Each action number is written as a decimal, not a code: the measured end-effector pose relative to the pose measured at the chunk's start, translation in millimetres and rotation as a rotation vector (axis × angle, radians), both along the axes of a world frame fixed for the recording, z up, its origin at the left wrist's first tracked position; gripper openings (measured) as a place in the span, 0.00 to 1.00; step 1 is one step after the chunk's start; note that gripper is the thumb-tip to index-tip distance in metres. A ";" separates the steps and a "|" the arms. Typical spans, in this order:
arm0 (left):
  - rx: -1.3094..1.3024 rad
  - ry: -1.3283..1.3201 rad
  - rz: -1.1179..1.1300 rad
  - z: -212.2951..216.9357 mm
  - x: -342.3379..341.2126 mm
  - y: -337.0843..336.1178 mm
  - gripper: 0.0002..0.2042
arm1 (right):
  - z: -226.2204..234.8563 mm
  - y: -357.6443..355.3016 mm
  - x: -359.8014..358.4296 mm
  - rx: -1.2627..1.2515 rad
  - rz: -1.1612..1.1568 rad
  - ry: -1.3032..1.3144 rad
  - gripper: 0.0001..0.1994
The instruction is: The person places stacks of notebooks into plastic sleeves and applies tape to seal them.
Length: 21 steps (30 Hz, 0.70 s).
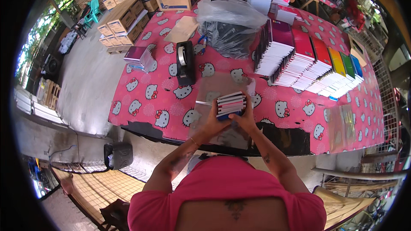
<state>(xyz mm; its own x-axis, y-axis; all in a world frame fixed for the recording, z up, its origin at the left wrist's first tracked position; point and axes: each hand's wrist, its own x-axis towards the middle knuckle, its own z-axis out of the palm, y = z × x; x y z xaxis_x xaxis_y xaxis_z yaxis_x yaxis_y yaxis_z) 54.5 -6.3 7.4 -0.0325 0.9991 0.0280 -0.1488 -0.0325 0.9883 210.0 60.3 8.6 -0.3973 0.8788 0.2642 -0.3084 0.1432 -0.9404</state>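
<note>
Hands, left hand (212, 122) and right hand (245, 117), close around one small stack of notebooks (231, 104) above a clear plastic sleeve (216, 90), apparently unbagged yet, while fanned rows of coloured notebooks (308, 62) beyond the right hand remain to pack.

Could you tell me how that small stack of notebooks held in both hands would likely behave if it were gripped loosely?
The stack of notebooks is loose, with uneven edges, so it would probably fan or slide apart. Its glossy-looking covers may be slippery. Both the left hand and right hand clamp it, suggesting it needs squeezing.
</note>
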 end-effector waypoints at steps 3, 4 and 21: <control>0.108 -0.068 -0.103 4.5 -14.5 6.6 0.45 | -1.7 -1.6 3.5 0.099 -0.031 0.009 0.55; 0.124 -0.068 -0.111 4.4 -17.5 7.9 0.44 | -4.5 -2.6 2.9 0.097 -0.044 0.012 0.55; 0.451 1.191 -0.054 98.0 -30.6 15.9 0.54 | -9.7 -1.3 9.8 0.032 0.005 -0.294 0.47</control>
